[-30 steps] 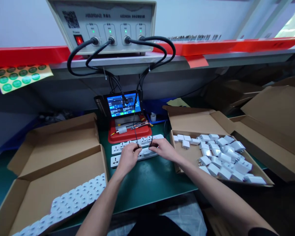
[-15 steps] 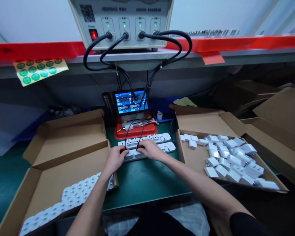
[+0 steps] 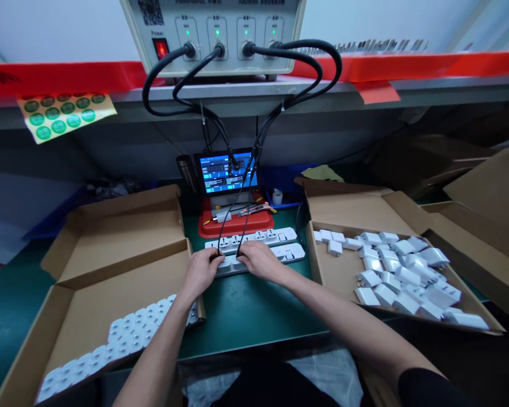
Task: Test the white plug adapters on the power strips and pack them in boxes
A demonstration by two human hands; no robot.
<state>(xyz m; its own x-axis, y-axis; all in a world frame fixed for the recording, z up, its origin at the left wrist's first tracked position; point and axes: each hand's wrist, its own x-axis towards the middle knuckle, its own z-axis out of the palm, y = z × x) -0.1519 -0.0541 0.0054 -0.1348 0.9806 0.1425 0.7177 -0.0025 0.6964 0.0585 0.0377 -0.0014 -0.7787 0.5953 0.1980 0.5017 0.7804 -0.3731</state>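
Note:
My left hand (image 3: 202,271) pinches the lower end of a thin black cable (image 3: 226,217) at the left part of the front white power strip (image 3: 294,252). A second black cable (image 3: 244,226) ends in the closed fingers of my right hand (image 3: 258,260), a short way to the right on the same strip. The cable tips are hidden by my fingers. White charger bodies (image 3: 230,263) seem to sit in the strip between my hands. Just behind lies another white power strip (image 3: 261,236) with its sockets facing up.
An open carton (image 3: 82,316) on the left holds rows of white chargers (image 3: 129,333). Loose chargers (image 3: 402,274) fill another carton (image 3: 335,277) at right. Behind the strips stand a lit screen (image 3: 224,172) and a red tray (image 3: 237,223); a tester box (image 3: 212,62) sits on the shelf above.
The camera view has shifted slightly, and the tester box appears a little higher. My hands stay at the front strip, both still closed on the cable ends.

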